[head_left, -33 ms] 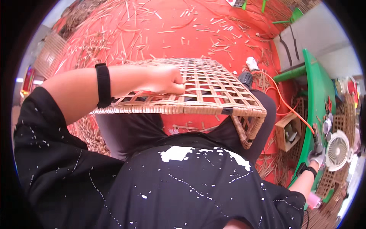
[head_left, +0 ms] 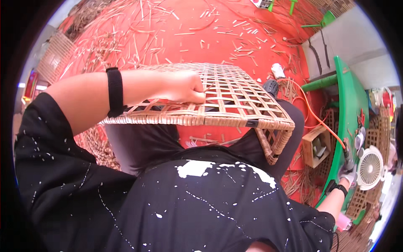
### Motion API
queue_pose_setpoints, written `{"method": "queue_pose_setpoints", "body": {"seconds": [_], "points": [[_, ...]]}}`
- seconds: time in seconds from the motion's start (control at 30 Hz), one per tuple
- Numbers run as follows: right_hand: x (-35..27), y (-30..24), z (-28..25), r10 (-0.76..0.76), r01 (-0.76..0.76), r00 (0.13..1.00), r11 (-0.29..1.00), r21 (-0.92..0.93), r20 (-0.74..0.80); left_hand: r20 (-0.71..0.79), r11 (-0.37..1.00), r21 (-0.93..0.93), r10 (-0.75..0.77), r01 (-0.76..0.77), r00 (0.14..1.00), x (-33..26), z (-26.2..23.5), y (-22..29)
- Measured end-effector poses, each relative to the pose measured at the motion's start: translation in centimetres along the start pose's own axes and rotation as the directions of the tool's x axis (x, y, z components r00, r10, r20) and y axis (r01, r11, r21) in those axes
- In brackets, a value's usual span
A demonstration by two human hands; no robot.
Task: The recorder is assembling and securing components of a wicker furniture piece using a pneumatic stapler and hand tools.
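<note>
Crosswise — wicker frame (head_left: 202,119), long axis left-right; left fingers (head_left: 196,96) closed on it — right fingers (head_left: 349,174) wrapped round tool (head_left: 348,160).

Woven rattan piece (head_left: 226,122): light brown, box-like. Open-lattice face turned up, roughly level, spreading beyond and to both sides of the left hand (head_left: 184,87), whose curled fingers grip the lattice close to the near edge. Near rim tightly wrapped, running on the wearer's side of that hand; dark band on it well to the hand's right. Past the band, a wrapped side frame drops from the corner. Grey tool (head_left: 348,158): slim, in the right hand (head_left: 348,175), projecting forward from it; orange hose (head_left: 312,110) joined at the far end. Exact type unclear.
</note>
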State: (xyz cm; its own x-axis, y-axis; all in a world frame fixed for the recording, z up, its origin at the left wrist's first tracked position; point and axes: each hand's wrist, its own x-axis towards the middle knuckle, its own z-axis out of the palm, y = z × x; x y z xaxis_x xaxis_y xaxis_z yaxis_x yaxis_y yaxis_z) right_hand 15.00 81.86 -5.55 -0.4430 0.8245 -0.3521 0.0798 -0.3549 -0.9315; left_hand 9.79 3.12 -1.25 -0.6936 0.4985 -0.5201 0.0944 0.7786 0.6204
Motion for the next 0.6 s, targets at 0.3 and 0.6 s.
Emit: {"method": "queue_pose_setpoints", "body": {"seconds": [0.3,0.6], "points": [[3.3,-5.9,-3.7,-0.102,0.104,0.994,0.994,0.036,-0.039,0.028,0.99,-0.05,0.131,-0.129,0.991,2.4,0.1,-1.3],[-28.9,-6.7,16.7,-0.364,0.592,0.713,0.771,-0.236,0.6,-0.005,0.983,-0.068,0.172,-0.172,0.985,2.7,0.1,-1.9]]}}
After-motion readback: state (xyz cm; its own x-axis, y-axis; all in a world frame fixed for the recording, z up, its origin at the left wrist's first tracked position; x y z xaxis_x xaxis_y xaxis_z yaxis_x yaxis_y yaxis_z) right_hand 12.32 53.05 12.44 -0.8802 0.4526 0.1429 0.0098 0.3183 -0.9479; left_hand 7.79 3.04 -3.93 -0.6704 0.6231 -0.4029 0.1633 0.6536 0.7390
